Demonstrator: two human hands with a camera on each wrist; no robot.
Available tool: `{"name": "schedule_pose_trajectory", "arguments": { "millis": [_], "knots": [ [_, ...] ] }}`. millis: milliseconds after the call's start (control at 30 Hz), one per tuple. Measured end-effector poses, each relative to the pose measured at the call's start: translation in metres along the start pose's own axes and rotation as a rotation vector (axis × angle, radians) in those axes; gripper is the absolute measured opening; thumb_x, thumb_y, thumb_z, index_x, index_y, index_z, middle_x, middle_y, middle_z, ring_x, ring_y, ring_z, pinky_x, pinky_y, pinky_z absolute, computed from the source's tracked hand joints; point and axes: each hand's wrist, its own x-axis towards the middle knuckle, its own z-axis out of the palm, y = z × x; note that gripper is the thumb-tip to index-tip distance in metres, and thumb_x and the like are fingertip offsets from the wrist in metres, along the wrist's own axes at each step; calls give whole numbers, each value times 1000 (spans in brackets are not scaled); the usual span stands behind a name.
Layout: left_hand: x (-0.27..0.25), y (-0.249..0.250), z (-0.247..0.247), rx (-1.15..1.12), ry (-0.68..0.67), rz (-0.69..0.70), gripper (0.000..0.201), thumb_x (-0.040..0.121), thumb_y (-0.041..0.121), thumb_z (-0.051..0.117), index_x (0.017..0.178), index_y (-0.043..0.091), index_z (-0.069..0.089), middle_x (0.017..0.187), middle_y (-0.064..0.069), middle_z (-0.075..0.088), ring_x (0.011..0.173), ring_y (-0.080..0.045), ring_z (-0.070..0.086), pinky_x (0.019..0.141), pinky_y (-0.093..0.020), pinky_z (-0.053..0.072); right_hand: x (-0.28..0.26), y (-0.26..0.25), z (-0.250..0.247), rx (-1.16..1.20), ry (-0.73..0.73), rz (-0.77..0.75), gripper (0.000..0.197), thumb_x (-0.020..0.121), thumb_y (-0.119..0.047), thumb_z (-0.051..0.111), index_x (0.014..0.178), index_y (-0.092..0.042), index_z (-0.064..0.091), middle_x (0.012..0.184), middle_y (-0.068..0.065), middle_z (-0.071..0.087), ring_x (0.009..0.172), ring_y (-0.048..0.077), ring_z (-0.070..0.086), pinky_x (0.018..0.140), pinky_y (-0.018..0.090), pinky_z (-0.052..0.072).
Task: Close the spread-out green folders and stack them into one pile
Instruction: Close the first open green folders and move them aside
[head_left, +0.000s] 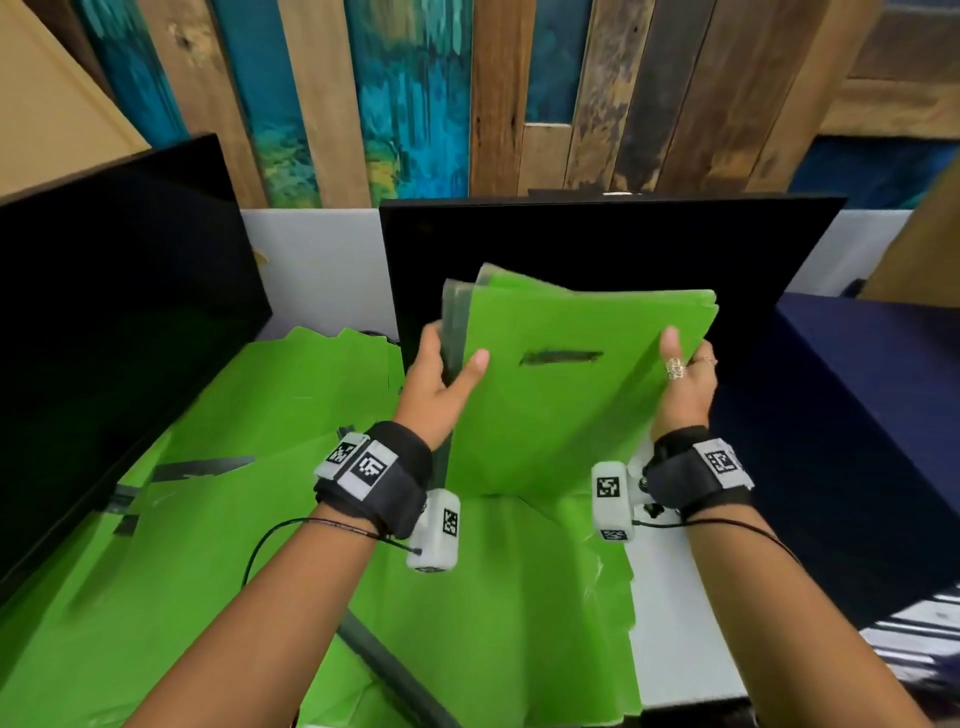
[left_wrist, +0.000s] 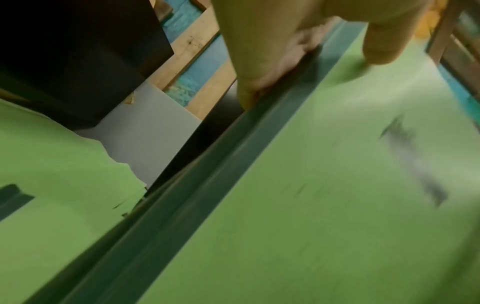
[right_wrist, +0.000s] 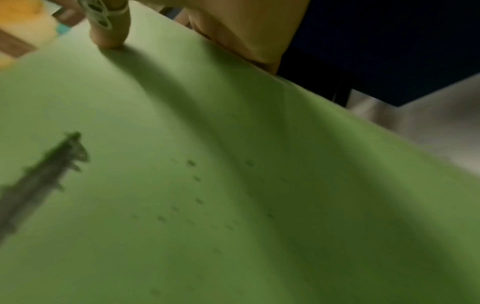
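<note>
I hold a bunch of closed green folders (head_left: 561, 395) upright on its lower edge, above the other folders on the table. The front cover bears a dark smudged mark (head_left: 561, 357). My left hand (head_left: 447, 374) grips the bunch's left edge, thumb on the front cover, fingers behind. My right hand (head_left: 685, 374), with a ring on the thumb, grips the right edge the same way. The left wrist view shows the greyish stacked edges (left_wrist: 233, 185) of the bunch under my left hand (left_wrist: 298, 41). In the right wrist view my right hand's thumb (right_wrist: 111, 35) presses on the front cover (right_wrist: 233, 185). Several green folders (head_left: 234, 493) lie spread out on the table below.
A black monitor (head_left: 597, 244) stands right behind the held folders, and another black screen (head_left: 104, 291) stands at the left. A dark blue box (head_left: 857, 441) sits at the right. A strip of white table (head_left: 675, 623) shows beside the spread folders. A plank wall (head_left: 467, 93) rises behind.
</note>
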Motion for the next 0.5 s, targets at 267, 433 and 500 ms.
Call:
{"name": "schedule_pose_trajectory", "arguments": {
  "millis": [267, 433, 500],
  "knots": [
    [2, 21, 4, 125, 87, 267, 55, 90, 23, 51, 137, 30, 23, 136, 7, 41, 122, -1, 43, 104, -9, 30, -30, 36, -10, -139, -168, 140, 96, 79, -34, 70, 148, -12, 7, 153, 5, 23, 141, 20, 23, 118, 39, 17],
    [-11, -5, 3, 265, -39, 73, 89, 88, 2, 56, 147, 13, -9, 137, 19, 10, 121, -1, 29, 101, -15, 20, -39, 57, -20, -374, -129, 104, 62, 87, -19, 62, 137, 1, 30, 131, 7, 46, 119, 13, 42, 104, 24, 31],
    [-14, -19, 5, 284, -150, -98, 93, 89, -1, 53, 146, 16, -17, 147, 4, 23, 127, -13, 36, 106, -23, 26, -35, 56, -27, -356, -72, 125, 50, 86, -14, 63, 128, -2, 39, 118, 5, 52, 108, 12, 46, 94, 23, 34]
  ]
}}
